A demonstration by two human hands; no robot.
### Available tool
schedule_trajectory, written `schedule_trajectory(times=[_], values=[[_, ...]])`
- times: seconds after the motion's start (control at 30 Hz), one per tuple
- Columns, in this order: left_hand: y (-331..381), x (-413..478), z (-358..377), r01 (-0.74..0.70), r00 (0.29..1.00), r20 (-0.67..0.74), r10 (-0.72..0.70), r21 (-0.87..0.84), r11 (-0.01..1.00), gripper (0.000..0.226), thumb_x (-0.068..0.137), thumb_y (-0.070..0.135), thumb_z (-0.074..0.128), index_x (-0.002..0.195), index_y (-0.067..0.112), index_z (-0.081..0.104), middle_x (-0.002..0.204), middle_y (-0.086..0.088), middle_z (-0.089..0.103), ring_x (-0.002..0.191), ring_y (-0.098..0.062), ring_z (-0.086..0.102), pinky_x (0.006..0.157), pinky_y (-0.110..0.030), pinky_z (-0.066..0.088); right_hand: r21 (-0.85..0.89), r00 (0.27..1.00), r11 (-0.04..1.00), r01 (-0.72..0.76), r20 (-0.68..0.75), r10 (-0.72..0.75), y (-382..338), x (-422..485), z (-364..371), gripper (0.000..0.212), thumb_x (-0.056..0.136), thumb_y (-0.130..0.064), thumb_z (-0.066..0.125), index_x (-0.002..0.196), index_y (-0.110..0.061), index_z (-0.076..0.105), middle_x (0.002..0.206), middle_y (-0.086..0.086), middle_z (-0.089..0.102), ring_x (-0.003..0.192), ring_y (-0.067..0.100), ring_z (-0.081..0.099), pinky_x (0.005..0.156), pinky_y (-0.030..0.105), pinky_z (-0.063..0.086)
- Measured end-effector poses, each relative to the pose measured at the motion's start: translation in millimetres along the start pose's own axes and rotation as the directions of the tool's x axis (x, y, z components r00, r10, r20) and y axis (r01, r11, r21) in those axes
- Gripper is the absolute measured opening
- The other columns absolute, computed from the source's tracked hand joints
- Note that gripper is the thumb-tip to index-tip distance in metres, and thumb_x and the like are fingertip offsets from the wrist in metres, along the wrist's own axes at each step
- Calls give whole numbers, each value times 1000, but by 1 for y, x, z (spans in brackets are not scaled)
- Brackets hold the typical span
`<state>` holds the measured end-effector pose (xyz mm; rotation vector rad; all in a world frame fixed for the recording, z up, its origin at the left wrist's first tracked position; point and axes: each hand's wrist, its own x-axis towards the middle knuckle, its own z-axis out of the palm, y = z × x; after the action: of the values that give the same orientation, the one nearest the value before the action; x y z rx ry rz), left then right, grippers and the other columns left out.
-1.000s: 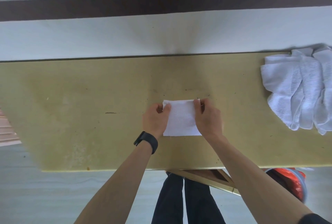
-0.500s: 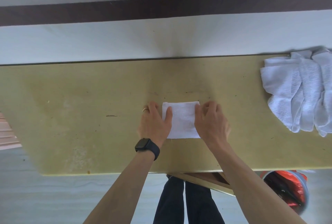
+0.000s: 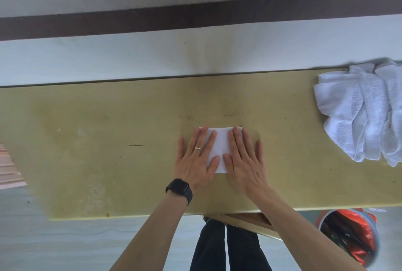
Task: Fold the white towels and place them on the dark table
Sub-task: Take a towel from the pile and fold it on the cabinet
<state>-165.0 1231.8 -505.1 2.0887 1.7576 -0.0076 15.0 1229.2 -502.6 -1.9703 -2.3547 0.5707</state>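
A small folded white towel (image 3: 220,149) lies flat on the yellowish table (image 3: 108,131), near its middle. My left hand (image 3: 196,157) presses its left half with straight, spread fingers; a ring shows on one finger and a black watch on the wrist. My right hand (image 3: 243,157) lies flat on the towel's right half, fingers straight. Most of the towel is covered by both hands. A heap of unfolded white towels (image 3: 361,114) sits at the table's far right.
A pale wall with a dark stripe (image 3: 195,18) rises behind the table. A bin with red and black contents (image 3: 350,238) stands on the floor at lower right. My dark trouser legs (image 3: 228,249) and a wooden brace show below the table's front edge.
Both hands went from pinching the towel's far corners to lying flat on it with fingers spread. The towel now looks shorter and smoother.
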Motion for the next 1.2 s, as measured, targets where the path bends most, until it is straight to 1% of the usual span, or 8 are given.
schedule_trajectory(times=[0.33, 0.43, 0.5, 0.57, 0.8, 0.93, 1.0, 1.2], values=[[19, -70, 8, 26, 999, -18, -27, -77, 997, 63, 101, 52, 26, 158, 32, 8, 166, 5, 3, 153, -16, 5, 120, -55, 11, 71, 1000, 997, -9, 17, 8, -17, -67, -1, 61, 104, -44, 24, 158, -15, 20, 166, -2, 10, 153, 16, 7, 121, 51, 8], [26, -72, -8, 306, 941, -87, -328, -199, 931, 63, 96, 49, 48, 152, 26, 30, 149, -8, 44, 135, -30, 39, 109, -50, 33, 238, 972, 946, -221, -22, 232, -24, -67, -17, 57, 100, -47, 42, 150, -22, 31, 158, -2, 28, 147, 19, 23, 115, 44, 22], [31, -65, -20, 552, 806, -8, -592, -352, 756, 59, 91, 47, 58, 139, 17, 42, 134, -10, 51, 121, -31, 46, 100, -46, 40, 337, 899, 843, -419, 27, 436, -28, -57, -29, 57, 94, -49, 54, 141, -20, 40, 140, 2, 42, 127, 24, 39, 102, 39, 34], [33, -56, -27, 643, 733, 71, -676, -397, 655, 53, 88, 47, 61, 130, 18, 46, 126, -7, 54, 116, -28, 48, 98, -45, 44, 350, 830, 760, -548, 116, 546, -32, -43, -38, 58, 90, -50, 61, 133, -15, 44, 126, 3, 51, 113, 25, 45, 92, 37, 39], [38, -34, -35, 734, 645, 301, -702, -500, 460, 19, 86, 32, 65, 97, 20, 57, 97, -3, 66, 91, -27, 62, 82, -43, 56, 468, 685, 512, -720, 365, 630, -41, -16, -51, 27, 88, -30, 67, 101, -22, 45, 96, -3, 57, 88, 22, 56, 71, 34, 44], [41, -31, -43, 739, 648, 335, -684, -497, 456, 22, 86, 27, 64, 72, 24, 48, 82, -2, 59, 81, -28, 59, 80, -40, 56, 527, 685, 457, -716, 407, 604, -39, -20, -53, 20, 88, -25, 65, 100, -23, 49, 84, -10, 52, 84, 18, 55, 68, 31, 43], [42, -35, -47, 721, 665, 336, -667, -522, 456, 10, 86, 28, 62, 86, 19, 57, 89, -3, 61, 87, -27, 60, 80, -40, 54, 574, 705, 437, -693, 412, 577, -37, -26, -56, 17, 89, -24, 65, 100, -23, 52, 85, -12, 54, 79, 13, 55, 62, 27, 41], [44, -56, -76, 594, 713, 353, -606, -763, 255, 33, 86, 16, 71, 113, 17, 53, 99, 5, 62, 90, -16, 60, 71, -24, 46, 707, 783, 381, -596, 405, 472, -28, -45, -84, 18, 85, -19, 72, 96, -17, 59, 84, -5, 58, 74, 15, 53, 58, 24, 37]])
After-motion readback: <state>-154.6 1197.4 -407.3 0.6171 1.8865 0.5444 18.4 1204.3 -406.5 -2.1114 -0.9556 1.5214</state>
